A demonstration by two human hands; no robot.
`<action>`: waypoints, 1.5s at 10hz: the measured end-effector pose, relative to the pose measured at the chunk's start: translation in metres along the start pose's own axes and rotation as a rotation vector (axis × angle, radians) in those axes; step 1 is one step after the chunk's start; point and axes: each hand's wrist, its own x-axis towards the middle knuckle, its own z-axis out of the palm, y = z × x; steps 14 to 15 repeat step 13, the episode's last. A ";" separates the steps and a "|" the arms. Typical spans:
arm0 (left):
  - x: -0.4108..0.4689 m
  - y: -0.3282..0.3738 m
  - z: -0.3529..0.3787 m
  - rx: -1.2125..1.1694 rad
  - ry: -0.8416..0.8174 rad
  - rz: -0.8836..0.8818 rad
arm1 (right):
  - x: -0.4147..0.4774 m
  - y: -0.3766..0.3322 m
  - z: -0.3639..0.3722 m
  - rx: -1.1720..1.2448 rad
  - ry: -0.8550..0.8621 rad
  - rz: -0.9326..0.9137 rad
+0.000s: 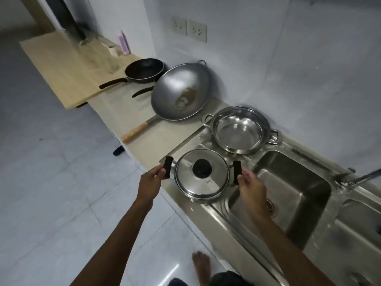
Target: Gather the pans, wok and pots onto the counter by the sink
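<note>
both grips (159, 174) (243, 179) are pinched on the lidded pot's (201, 174) side handles — it is being set down; release is needed next.

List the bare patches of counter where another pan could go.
Free: the counter between the wok's wooden handle and the lidded pot; the wooden board left of the black frying pan. Crowded: around the open steel pot.

A pink sponge (123, 43) leans against the wall above a wooden board (61, 67), two wall sockets (189, 28) sit higher up, and a tap (362, 178) overhangs the right.
</note>
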 end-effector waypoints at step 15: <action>0.148 0.010 -0.014 0.235 -0.388 0.104 | -0.015 -0.008 0.115 -0.162 0.447 0.104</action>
